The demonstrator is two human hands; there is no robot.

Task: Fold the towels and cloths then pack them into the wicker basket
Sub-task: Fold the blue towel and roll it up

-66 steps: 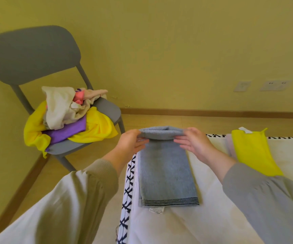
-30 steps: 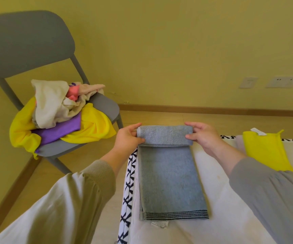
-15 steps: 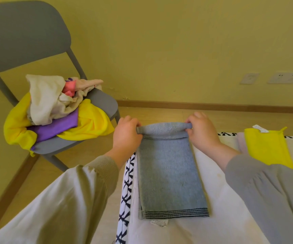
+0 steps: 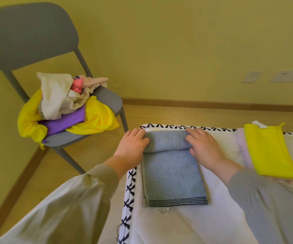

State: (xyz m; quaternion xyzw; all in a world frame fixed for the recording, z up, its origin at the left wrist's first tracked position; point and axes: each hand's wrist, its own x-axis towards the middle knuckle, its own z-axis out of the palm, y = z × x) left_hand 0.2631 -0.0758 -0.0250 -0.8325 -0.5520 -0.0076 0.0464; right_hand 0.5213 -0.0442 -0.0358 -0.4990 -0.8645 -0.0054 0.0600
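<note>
A blue-grey towel (image 4: 173,175) with dark stripes at its near end lies lengthwise on the white surface (image 4: 186,224). Its far end is rolled into a thick tube (image 4: 166,141). My left hand (image 4: 132,147) holds the roll's left end, fingers curled over it. My right hand (image 4: 203,148) presses on the roll's right end, fingers laid over the top. A folded yellow cloth (image 4: 267,148) lies to the right on a pale pink one (image 4: 241,147). No wicker basket is in view.
A grey chair (image 4: 107,99) stands at the left on the wooden floor, loaded with a heap of unfolded cloths (image 4: 62,106): yellow, purple, cream, pink. The white surface has a black-and-white patterned edge (image 4: 129,191). The yellow wall carries sockets (image 4: 272,76).
The towel's far end went from a lifted fold to a thicker roll lying flat, rolled toward me. Both hands moved from pinching the edge to resting over the roll.
</note>
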